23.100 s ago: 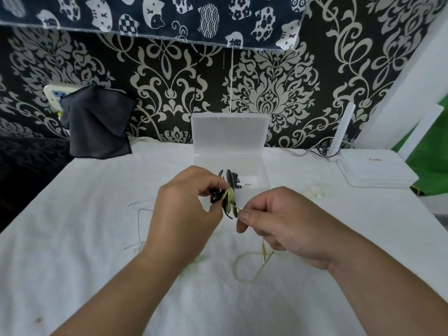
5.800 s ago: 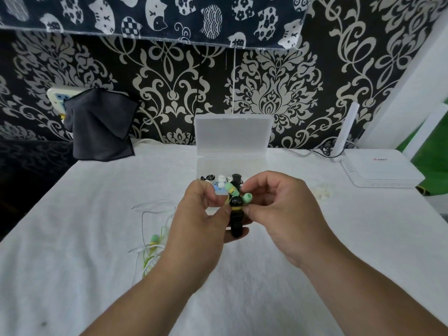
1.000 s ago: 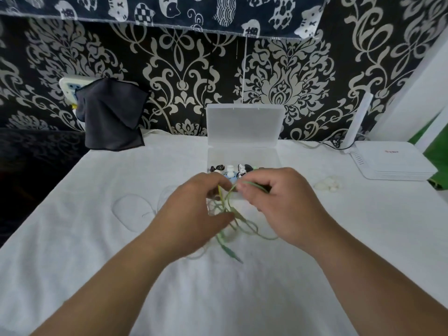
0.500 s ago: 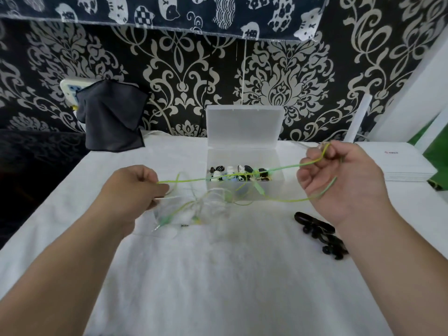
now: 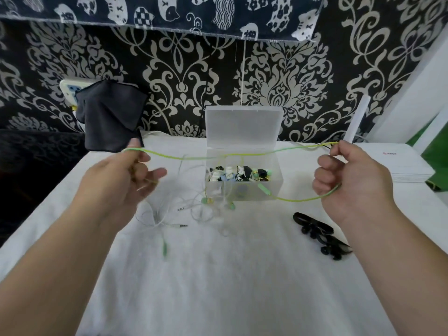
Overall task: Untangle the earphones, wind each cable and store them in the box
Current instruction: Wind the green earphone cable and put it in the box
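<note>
A green earphone cable (image 5: 242, 154) stretches in the air between my two hands, in front of the clear plastic box (image 5: 276, 187). My left hand (image 5: 121, 183) pinches its left end at the fingertips. My right hand (image 5: 351, 183) grips the other end, and a loop of the cable hangs below the fist towards the box. The box stands open, lid up, with several wound earphones inside. White earphone cables (image 5: 167, 214) lie tangled on the cloth left of the box. A wound black earphone bundle (image 5: 317, 232) lies on the cloth under my right wrist.
A white cloth covers the table (image 5: 218, 275). A dark cloth (image 5: 109, 122) hangs over a wall socket at the back left. A white router (image 5: 407, 166) with an upright antenna sits at the back right. Patterned wallpaper closes the back.
My hands have moved further apart and pulled the green cable out longer across the box. The left hand rose and its fingers loosened to a fingertip pinch.
</note>
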Demonstrator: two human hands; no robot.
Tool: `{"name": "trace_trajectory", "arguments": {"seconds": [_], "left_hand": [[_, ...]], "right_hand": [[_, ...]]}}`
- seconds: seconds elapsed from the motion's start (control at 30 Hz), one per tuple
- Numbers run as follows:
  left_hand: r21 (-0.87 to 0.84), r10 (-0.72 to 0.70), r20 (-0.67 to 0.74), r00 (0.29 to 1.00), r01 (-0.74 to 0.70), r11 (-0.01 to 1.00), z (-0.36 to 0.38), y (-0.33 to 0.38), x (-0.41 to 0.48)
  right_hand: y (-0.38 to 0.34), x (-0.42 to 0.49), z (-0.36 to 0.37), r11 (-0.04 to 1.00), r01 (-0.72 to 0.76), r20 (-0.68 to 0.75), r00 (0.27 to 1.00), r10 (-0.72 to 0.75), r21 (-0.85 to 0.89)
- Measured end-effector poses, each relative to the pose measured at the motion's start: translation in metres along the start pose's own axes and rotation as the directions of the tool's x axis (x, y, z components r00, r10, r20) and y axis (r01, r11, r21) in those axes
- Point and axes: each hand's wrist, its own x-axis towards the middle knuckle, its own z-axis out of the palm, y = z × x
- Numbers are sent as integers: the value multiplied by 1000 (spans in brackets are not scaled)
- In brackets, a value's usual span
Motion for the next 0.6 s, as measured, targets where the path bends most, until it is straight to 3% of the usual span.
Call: {"name": "trace_trajectory", "arguments": {"seconds": [0.03,0.1,0.17,0.23,0.3,0.4,0.5,0.53,0.6], "left_hand": [[20,-12,5,1000,12,1000,1,-1,-2],[346,159,-61,985,-129,929,-1,-5,-2],[705,322,-19,947,-215,676,-2,-6,-2],[815,289,99,952,-244,525,2,-7,-7],[788,249,312,917,-396,472,6,-12,-13],[538,215,590,778,-578,613,22,-13,-33],[404,118,744,658,-584,704,40,-24,-46],[420,54,749,660,-537,732,45,-28,-49],[473,5,683,731,-446,760,52,-34,-51]], "right_hand": [[0,0,-1,1000,12,3,1000,-12,-9],[-2,0,-1,999,50,35,998,-49,-9],[-4,-2,-1,996,90,104,991,-88,-17],[-5,-7,0,990,120,250,963,-100,-67],[-3,-15,3,978,134,419,906,-55,-160],[4,-29,11,943,149,595,801,61,-298],[9,-38,16,925,151,706,691,155,-350],[10,-40,17,930,147,734,660,162,-337],[8,-39,17,960,109,754,644,129,-257]]}}
